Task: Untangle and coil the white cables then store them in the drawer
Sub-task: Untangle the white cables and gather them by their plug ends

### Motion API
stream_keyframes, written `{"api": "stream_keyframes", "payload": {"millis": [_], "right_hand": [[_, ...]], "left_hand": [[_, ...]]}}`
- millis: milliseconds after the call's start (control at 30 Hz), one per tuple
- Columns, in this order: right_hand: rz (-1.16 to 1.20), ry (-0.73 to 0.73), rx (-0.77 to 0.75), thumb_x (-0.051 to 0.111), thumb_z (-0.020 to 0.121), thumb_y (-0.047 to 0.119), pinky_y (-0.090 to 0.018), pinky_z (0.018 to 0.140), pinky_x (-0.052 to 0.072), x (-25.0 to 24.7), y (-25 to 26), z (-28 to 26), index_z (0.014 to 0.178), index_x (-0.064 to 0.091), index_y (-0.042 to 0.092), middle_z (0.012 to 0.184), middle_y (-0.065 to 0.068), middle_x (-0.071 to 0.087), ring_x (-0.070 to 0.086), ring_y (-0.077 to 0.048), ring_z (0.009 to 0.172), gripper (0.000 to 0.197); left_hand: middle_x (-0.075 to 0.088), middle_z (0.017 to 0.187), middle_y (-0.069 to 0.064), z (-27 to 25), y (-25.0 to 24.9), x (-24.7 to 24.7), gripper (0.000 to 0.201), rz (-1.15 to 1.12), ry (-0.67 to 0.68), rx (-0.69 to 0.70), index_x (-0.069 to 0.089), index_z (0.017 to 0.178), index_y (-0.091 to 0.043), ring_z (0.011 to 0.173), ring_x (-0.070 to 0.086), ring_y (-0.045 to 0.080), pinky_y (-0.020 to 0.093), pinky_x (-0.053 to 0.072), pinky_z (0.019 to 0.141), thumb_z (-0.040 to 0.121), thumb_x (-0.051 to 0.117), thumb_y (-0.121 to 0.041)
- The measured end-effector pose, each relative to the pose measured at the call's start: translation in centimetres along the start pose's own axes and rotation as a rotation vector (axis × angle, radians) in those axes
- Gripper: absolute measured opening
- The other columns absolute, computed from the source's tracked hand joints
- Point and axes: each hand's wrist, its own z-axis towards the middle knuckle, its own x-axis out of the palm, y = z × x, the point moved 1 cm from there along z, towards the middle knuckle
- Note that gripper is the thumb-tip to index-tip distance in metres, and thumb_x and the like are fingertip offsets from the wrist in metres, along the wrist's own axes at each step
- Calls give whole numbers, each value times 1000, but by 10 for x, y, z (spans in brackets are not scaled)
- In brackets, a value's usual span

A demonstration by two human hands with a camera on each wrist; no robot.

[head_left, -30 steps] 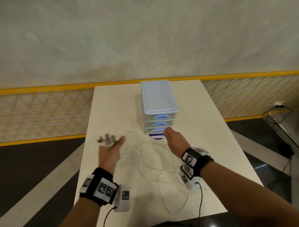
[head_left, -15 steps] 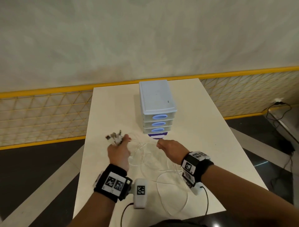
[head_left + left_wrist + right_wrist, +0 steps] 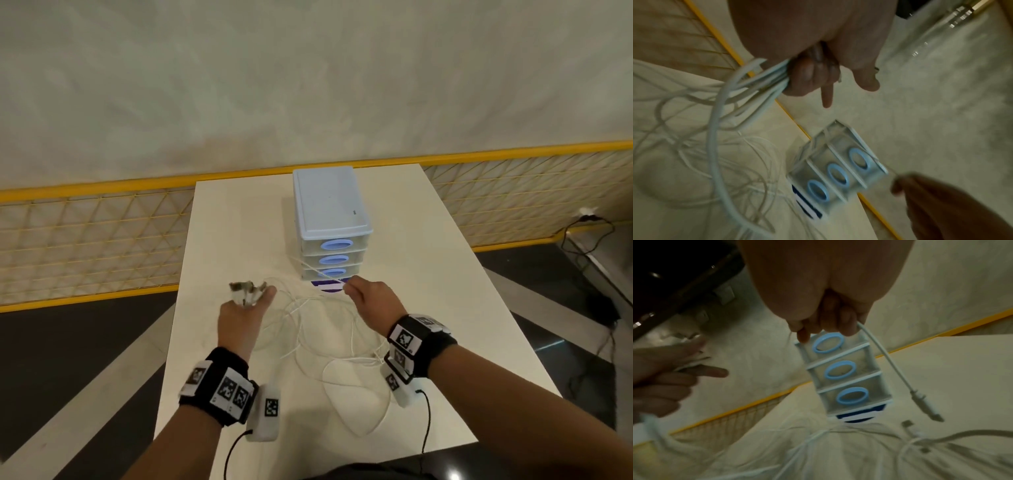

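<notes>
Tangled white cables (image 3: 318, 329) lie in loops on the white table (image 3: 428, 274) in front of a small drawer unit (image 3: 330, 222) with three blue-handled drawers, all closed. My left hand (image 3: 245, 308) grips a bundle of cable ends (image 3: 247, 291), raised left of the unit; in the left wrist view the strands (image 3: 764, 78) run out of its curled fingers. My right hand (image 3: 368, 301) pinches a single cable near its end just in front of the bottom drawer. In the right wrist view that cable (image 3: 884, 356) hangs from the fingers with its plug (image 3: 925, 408) dangling.
A dark blue and white marker (image 3: 327, 285) lies on the table at the foot of the drawer unit. A yellow mesh railing (image 3: 85, 240) runs behind the table. Dark floor lies on both sides, with black cords (image 3: 582, 236) at the right.
My left hand has drawn the bundle of cable ends back towards me. My right hand left the bottom drawer front, took hold of one cable and is pulling it to the right.
</notes>
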Motion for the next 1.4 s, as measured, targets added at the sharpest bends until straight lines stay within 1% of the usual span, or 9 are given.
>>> {"api": "stream_keyframes", "payload": {"millis": [233, 467, 600, 700, 833, 933, 1100, 1233, 1400], "right_hand": [[30, 122, -158, 38, 98, 35, -36, 70, 41, 31, 57, -20, 100, 57, 13, 91, -14, 68, 60, -35, 83, 30], [-11, 223, -59, 36, 98, 37, -39, 82, 47, 15, 8, -11, 100, 56, 15, 97, -9, 69, 62, -33, 89, 30], [12, 229, -38, 35, 99, 38, -35, 78, 44, 15, -1, -9, 96, 56, 14, 95, -7, 68, 59, -29, 84, 32], [-29, 318, 12, 36, 98, 39, -31, 76, 42, 22, -25, -21, 92, 55, 12, 95, -11, 68, 60, -29, 88, 34], [-96, 469, 157, 32, 98, 42, -30, 86, 41, 31, -58, -38, 95, 64, 12, 106, -7, 67, 59, -24, 101, 44], [-84, 362, 184, 36, 99, 34, -29, 83, 39, 34, -61, -38, 96, 63, 3, 104, -13, 66, 58, -28, 99, 42], [-42, -53, 327, 44, 93, 11, -34, 80, 45, 28, -77, -8, 103, 62, 3, 102, -19, 64, 59, -34, 97, 22], [-32, 113, 630, 44, 90, 5, -35, 88, 50, 28, -99, 10, 113, 60, 5, 116, -16, 63, 59, -34, 107, 27], [2, 240, 608, 62, 83, 15, -30, 78, 50, 46, -102, 11, 106, 61, 12, 113, -13, 64, 62, -31, 101, 23]], "left_hand": [[50, 36, -14, -25, 13, 43, 18, -159, 122, -8, 63, 66, -13, 36, 44, -1, 26, 35, 52, 78, 76, -17], [60, 60, -2, -12, 6, 24, 19, -248, -92, 8, 63, 65, -22, 59, 53, 17, 35, 45, 71, 78, 76, -19], [54, 43, -10, -6, 10, 21, 19, -172, -48, -32, 65, 65, -15, 49, 47, 17, 29, 41, 60, 78, 76, -24], [51, 42, 0, 5, 10, 4, 26, -64, -71, -36, 65, 65, -10, 47, 46, 23, 26, 36, 47, 79, 74, -30], [36, 36, -5, 21, 21, -15, 25, -242, -75, -75, 70, 75, -9, 33, 31, 11, 19, 28, 38, 87, 66, -31], [33, 38, -3, 26, 31, -16, 25, -322, -52, -120, 68, 76, -6, 29, 23, 8, 15, 22, 35, 88, 65, -28], [32, 43, -1, 23, 41, -14, 25, -302, 6, -133, 67, 74, -7, 30, 22, 8, 15, 21, 35, 89, 64, -26], [29, 36, -8, 22, 46, -18, 24, -280, 11, -126, 66, 76, -6, 31, 23, 7, 16, 24, 36, 90, 63, -25], [26, 36, -8, 23, 51, -21, 25, -288, 8, -138, 65, 76, -4, 31, 21, 7, 15, 21, 36, 91, 61, -23]]}}
